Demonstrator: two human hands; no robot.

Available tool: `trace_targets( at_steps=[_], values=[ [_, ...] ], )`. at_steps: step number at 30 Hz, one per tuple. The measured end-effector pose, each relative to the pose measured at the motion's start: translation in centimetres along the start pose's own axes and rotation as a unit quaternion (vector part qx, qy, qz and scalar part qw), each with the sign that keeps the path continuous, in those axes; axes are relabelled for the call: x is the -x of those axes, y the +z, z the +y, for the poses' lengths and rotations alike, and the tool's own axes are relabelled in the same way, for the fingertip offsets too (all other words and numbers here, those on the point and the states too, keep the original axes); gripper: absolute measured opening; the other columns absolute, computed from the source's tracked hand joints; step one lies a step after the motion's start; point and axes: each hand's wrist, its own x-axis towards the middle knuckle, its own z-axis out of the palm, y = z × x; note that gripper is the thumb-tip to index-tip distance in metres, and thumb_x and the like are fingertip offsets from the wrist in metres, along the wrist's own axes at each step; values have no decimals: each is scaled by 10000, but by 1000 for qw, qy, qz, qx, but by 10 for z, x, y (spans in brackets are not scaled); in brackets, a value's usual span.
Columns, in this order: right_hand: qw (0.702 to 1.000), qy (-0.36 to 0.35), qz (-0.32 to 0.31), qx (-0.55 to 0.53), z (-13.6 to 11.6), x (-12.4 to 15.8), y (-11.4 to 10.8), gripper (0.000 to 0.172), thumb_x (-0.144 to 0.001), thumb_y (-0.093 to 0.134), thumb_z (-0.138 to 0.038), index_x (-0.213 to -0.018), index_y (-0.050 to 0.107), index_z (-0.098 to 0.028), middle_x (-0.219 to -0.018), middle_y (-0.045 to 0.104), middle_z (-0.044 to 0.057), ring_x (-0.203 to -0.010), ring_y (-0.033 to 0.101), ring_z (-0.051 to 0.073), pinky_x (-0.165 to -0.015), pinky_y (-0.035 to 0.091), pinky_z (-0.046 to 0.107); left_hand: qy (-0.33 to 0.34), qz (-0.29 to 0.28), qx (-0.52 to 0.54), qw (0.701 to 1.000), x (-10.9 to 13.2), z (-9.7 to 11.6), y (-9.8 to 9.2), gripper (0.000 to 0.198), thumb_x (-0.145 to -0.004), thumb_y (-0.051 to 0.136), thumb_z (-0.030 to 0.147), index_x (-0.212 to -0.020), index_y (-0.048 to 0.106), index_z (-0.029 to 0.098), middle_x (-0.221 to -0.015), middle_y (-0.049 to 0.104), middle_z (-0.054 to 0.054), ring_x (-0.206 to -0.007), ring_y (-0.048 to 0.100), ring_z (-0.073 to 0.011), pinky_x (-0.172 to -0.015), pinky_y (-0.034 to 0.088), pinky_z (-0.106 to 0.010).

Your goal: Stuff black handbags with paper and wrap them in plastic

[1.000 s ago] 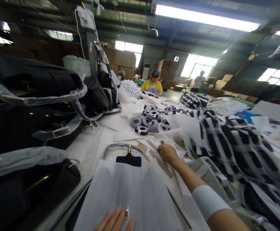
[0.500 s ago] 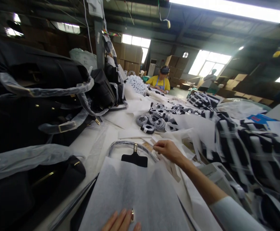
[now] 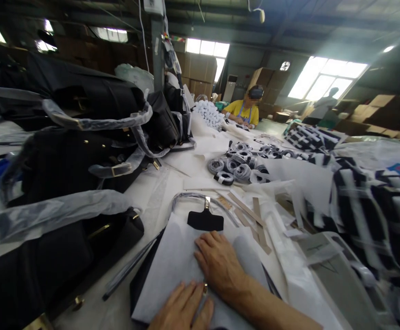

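Note:
A white sheet of thin fabric [image 3: 172,270] lies over a black bag in front of me. The bag's black tab [image 3: 205,221] and wrapped handle [image 3: 194,197] show past the sheet's far edge. My right hand [image 3: 220,266] rests flat on the sheet just below the tab, fingers stretched out. My left hand [image 3: 182,309] lies flat on the sheet's near edge, a ring on one finger, touching the right wrist. Neither hand holds anything.
Black bags with plastic-wrapped straps [image 3: 83,142] are piled at the left. Brown card strips [image 3: 251,215] lie right of the handle. Rolled straps [image 3: 232,167] sit farther back. Black-and-white striped goods [image 3: 368,206] fill the right. A person in yellow [image 3: 243,112] works at the far end.
My right hand has drawn back from the card strips and now lies flat on the white sheet. The view has tilted down and to the left.

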Motion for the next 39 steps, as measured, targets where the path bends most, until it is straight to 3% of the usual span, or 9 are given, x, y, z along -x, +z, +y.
trace_targets(
  at_steps=[3,6,9,13,18,24,29,33,39],
  values=[
    [999,-7,25,-29,2,4,4,101,-936,569,-211,-953,669,-213,-992,657,44,-957,557,234,-863,459,377,-87,-164,92,978,-37,-13,-22,143,-938,479,173,-932,620,200,-836,733,0,-664,701,-144,-683,567,-210],
    [999,0,30,-41,3,5,0,109,-933,564,-197,-912,670,-216,-961,659,40,-921,554,228,-831,449,365,-172,-294,101,935,-70,-27,-24,310,-830,438,-11,-1038,595,156,-857,720,-26,-677,702,-186,-645,564,-263],
    [998,24,55,-32,4,6,-1,163,-961,507,-182,-925,664,-210,-961,663,46,-926,558,228,-854,431,376,-244,-286,78,923,-78,-36,-6,310,-894,360,-10,-1037,583,150,-928,705,-50,-786,708,-203,-686,566,-293],
    [993,44,106,-15,7,10,2,183,-969,485,-167,-1021,658,-199,-1024,668,67,-1008,561,240,-935,405,398,-211,-200,31,956,-61,-34,17,228,-933,408,45,-1026,587,151,-1042,665,-71,-1008,654,-237,-877,538,-396],
    [994,64,90,-2,7,12,4,229,-996,448,-194,-902,657,-200,-911,673,58,-917,584,227,-866,417,359,-219,-135,8,966,-50,-31,27,234,-996,439,189,-1154,598,124,-1199,647,-90,-1262,524,-257,-1157,304,-504],
    [994,78,73,17,9,10,-1,284,-1005,437,-223,-805,639,-210,-817,670,41,-809,593,221,-747,383,334,-239,-159,9,958,-53,-33,29,240,-1011,457,289,-1155,597,157,-1153,660,-61,-1174,562,-234,-1165,272,-509],
    [995,92,47,5,14,5,-4,317,-1034,392,-292,-826,617,-211,-821,688,37,-800,623,204,-714,363,308,-268,-194,5,944,-59,-34,25,256,-943,579,392,-1052,611,163,-978,643,-65,-985,582,-254,-1064,372,-497],
    [991,127,-18,-32,17,-3,-7,401,-1057,315,-385,-864,625,-218,-819,725,34,-775,673,199,-627,333,295,-280,-185,11,942,-63,-35,23,249,-920,601,416,-976,610,174,-935,618,-69,-931,561,-272,-936,433,-473],
    [985,156,-65,-39,18,-10,-9,572,-1052,235,-494,-791,663,-220,-841,752,64,-826,709,240,-606,331,301,-284,-162,22,945,-62,-37,25,252,-915,606,414,-969,605,168,-926,613,-67,-939,556,-271,-941,403,-462]
  ],
)
